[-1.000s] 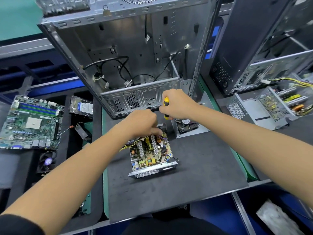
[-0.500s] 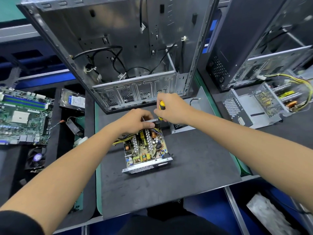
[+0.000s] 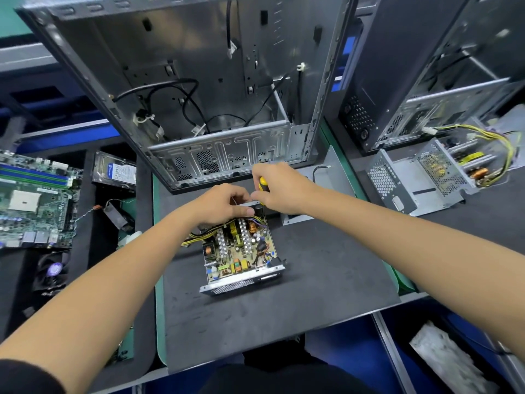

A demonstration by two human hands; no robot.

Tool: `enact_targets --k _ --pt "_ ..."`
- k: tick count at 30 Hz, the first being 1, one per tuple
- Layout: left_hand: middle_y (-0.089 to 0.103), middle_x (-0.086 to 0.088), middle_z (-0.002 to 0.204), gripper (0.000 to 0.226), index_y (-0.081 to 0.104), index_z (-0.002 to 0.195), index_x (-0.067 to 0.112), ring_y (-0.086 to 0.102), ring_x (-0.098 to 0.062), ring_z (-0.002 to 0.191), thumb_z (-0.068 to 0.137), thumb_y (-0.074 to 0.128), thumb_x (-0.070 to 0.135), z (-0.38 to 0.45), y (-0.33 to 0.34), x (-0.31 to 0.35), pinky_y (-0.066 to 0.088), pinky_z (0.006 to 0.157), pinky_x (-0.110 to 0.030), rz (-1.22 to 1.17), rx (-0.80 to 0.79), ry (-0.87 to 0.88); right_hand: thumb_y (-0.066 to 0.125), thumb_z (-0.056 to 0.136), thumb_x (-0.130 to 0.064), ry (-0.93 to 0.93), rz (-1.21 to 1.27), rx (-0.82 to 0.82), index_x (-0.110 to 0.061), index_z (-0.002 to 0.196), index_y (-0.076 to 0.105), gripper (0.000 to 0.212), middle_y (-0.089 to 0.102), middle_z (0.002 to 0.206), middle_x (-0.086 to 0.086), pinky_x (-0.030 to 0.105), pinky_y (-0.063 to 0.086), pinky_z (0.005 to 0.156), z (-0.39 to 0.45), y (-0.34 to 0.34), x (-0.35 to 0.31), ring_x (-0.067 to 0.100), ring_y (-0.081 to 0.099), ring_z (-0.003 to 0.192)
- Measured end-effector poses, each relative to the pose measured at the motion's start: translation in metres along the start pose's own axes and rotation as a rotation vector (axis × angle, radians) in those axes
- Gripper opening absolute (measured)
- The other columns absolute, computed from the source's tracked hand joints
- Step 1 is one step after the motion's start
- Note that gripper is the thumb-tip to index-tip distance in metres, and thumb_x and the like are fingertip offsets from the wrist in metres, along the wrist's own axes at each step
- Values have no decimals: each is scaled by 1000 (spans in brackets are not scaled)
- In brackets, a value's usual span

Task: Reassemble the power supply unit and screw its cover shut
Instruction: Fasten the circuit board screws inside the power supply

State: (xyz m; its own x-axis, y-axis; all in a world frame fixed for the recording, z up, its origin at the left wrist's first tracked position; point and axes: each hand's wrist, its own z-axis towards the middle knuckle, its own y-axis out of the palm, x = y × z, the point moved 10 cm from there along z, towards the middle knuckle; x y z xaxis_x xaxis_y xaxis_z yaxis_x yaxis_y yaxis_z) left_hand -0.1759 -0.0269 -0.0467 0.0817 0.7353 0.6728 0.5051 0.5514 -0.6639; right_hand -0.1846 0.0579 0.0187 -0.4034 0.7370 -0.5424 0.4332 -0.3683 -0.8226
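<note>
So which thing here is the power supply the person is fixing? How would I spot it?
Find the big open grey metal computer case at the back of the dark mat. Just in front of it lies the small open metal power supply box, under both hands. Unlike another opened box on the right, its yellow-brown circuit board faces straight up.

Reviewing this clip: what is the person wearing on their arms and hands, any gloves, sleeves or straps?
No gloves: the left hand and right hand are bare, as are both forearms. No watch, rings or wrist straps are visible. The only clothing in view is a dark sleeve on the left upper arm, at the bottom left corner.
</note>
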Motion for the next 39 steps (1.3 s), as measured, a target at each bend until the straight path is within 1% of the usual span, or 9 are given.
enact_targets --k 5,9,12,20,24,29,33,36,39 --pt "56 -2 82 18 58 78 16 49 -18 76 86 68 28 1 3 -3 42 76 -39 -16 -56 -35 67 88 -23 -128 -210 -137 -18 82 47 21 43 69 -8 27 28 50 5 8 -20 15 45 68" --pt "54 -4 81 21 60 85 9 47 -17 74 88 66 29 1 4 -6 36 71 -34 -29 -73 -51 59 92 -28 -162 -286 -168 -17 86 45 19 43 77 -5 31 32 58 6 8 -24 18 47 72" --pt "54 -4 80 26 60 93 2 47 -17 74 88 66 28 1 5 -9 36 70 -32 -66 -60 -59 51 92 -27 -183 -294 -219 -17 90 39 16 30 82 -8 27 27 55 5 7 -28 7 39 65" --pt "48 8 66 24 51 72 19 41 -11 62 87 67 27 2 7 -14 32 63 -29 -154 -64 -56 55 95 -17 -202 -554 -178 -12 84 46 15 48 85 5 32 40 62 3 3 -30 21 50 79" --pt "49 8 67 22 53 74 16 42 -8 61 88 67 27 3 7 -13 33 62 -27 -162 -74 -43 52 98 -21 -184 -535 -169 -10 82 47 20 36 71 1 27 28 51 6 0 -29 19 42 66" --pt "51 10 67 20 55 75 19 43 -1 57 87 68 27 3 6 -13 34 60 -22 -143 -69 -36 50 97 -18 -128 -479 -162 -5 87 55 17 56 82 11 32 41 60 7 -3 -19 23 51 72" --pt "52 9 68 18 57 76 19 45 -6 62 85 69 29 3 6 -12 36 63 -24 -140 -57 -26 48 97 -19 -108 -456 -114 -9 81 50 20 55 82 10 35 45 61 5 -12 -17 27 57 77" --pt "59 5 78 13 62 84 18 51 -11 73 83 72 27 2 3 -10 41 71 -29 -131 -30 -19 47 95 -15 -83 -438 -92 -6 79 55 20 59 79 11 31 42 56 3 -23 -16 27 58 73" --pt "60 -1 92 23 62 98 19 53 -11 82 80 76 17 -3 -3 -2 42 74 -18 -179 55 10 45 91 -9 -47 -402 -71 -3 76 56 19 61 77 14 31 39 52 -2 -36 -14 28 55 69"
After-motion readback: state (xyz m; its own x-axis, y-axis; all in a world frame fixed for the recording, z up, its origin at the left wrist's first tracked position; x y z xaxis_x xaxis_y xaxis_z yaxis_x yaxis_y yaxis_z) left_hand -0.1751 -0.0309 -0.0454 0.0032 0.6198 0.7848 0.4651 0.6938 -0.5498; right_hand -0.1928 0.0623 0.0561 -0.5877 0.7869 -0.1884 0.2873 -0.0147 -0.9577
